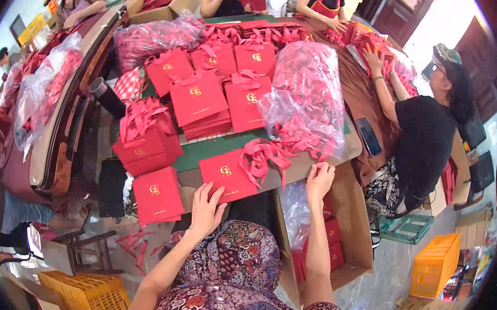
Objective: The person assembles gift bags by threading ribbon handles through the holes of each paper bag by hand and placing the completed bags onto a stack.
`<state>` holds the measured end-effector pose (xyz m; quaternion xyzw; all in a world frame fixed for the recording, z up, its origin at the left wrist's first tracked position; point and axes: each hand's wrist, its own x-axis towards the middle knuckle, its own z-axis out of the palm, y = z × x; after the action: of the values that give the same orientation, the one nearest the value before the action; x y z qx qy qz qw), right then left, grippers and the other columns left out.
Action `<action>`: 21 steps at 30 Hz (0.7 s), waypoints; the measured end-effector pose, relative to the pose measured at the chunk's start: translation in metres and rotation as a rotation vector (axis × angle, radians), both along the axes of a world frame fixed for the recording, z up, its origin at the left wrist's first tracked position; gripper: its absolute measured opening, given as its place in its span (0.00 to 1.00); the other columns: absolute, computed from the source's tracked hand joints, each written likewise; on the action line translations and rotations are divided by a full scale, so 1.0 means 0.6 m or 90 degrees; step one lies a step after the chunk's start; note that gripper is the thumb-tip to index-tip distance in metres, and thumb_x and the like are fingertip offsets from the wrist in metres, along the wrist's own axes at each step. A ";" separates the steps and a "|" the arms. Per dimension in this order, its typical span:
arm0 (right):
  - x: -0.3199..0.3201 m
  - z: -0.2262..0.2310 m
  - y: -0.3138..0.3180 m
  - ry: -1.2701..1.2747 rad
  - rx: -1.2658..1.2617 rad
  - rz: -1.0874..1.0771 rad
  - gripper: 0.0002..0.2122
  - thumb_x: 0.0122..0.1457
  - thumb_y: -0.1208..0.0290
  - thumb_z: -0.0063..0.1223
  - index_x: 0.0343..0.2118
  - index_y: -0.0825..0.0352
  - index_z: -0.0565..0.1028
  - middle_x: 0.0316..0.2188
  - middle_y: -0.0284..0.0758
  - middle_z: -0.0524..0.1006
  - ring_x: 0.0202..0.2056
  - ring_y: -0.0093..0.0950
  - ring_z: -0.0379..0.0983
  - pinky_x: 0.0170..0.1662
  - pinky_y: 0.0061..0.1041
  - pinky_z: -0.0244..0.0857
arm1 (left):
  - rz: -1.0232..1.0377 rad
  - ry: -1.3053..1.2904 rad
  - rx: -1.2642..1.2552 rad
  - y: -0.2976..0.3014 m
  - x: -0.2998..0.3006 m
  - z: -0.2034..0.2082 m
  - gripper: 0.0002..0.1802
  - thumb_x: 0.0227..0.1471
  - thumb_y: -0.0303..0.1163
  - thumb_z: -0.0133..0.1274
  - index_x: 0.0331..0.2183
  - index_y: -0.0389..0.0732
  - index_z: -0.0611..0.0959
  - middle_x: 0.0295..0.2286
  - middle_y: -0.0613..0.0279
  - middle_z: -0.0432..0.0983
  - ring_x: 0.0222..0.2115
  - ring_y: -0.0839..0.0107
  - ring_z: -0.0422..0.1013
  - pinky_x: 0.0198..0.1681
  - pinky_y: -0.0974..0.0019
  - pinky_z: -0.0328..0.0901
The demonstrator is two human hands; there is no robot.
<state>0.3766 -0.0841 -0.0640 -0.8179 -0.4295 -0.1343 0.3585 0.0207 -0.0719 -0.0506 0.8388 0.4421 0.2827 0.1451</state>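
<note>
A flat red paper gift bag [227, 173] with gold print lies at the near edge of the table, a loose bunch of pink ribbon [264, 161] across its right end. My left hand [207, 210] rests on the bag's lower left corner, fingers stretched out. By the table edge to the right, my right hand [319, 183] has its fingertips pinched together just below pink ribbon ends. Those ends hang from a clear plastic sack [308, 90] full of ribbons. Whatever the right fingertips hold is too small to tell. Another red bag [158, 196] lies at the left edge.
Stacked red bags [199, 101] fill the table's middle. An open cardboard box [354, 243] with red bags stands below my right arm. A phone [368, 136] and a dark tumbler [107, 97] lie at the sides. Several co-workers surround the table; one person [426, 127] handles red pieces at right.
</note>
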 end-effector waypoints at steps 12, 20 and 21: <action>-0.081 0.031 0.077 0.184 0.107 0.241 0.03 0.57 0.77 0.55 0.34 0.67 0.73 0.29 0.41 0.74 0.34 0.39 0.73 0.39 0.37 0.67 | 0.015 0.000 0.018 0.000 -0.004 -0.020 0.29 0.51 0.34 0.60 0.55 0.45 0.74 0.56 0.45 0.62 0.58 0.43 0.58 0.59 0.45 0.59; -0.202 0.064 0.158 0.551 0.102 0.455 0.09 0.59 0.76 0.59 0.42 0.69 0.75 0.36 0.36 0.77 0.36 0.25 0.76 0.41 0.27 0.72 | 0.013 0.002 0.019 0.002 0.000 -0.015 0.28 0.52 0.35 0.59 0.55 0.45 0.75 0.56 0.46 0.62 0.58 0.45 0.57 0.59 0.45 0.59; -0.202 0.055 0.159 0.462 0.115 0.457 0.09 0.59 0.76 0.59 0.42 0.69 0.75 0.37 0.38 0.77 0.37 0.29 0.76 0.42 0.29 0.72 | 0.010 -0.003 0.020 0.002 0.002 -0.015 0.27 0.52 0.35 0.59 0.54 0.45 0.75 0.56 0.46 0.62 0.58 0.45 0.57 0.59 0.45 0.59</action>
<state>0.2553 0.0114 -0.0312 -0.5785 -0.5180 0.2526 0.5772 0.0219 -0.0709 -0.0598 0.8368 0.4437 0.2929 0.1307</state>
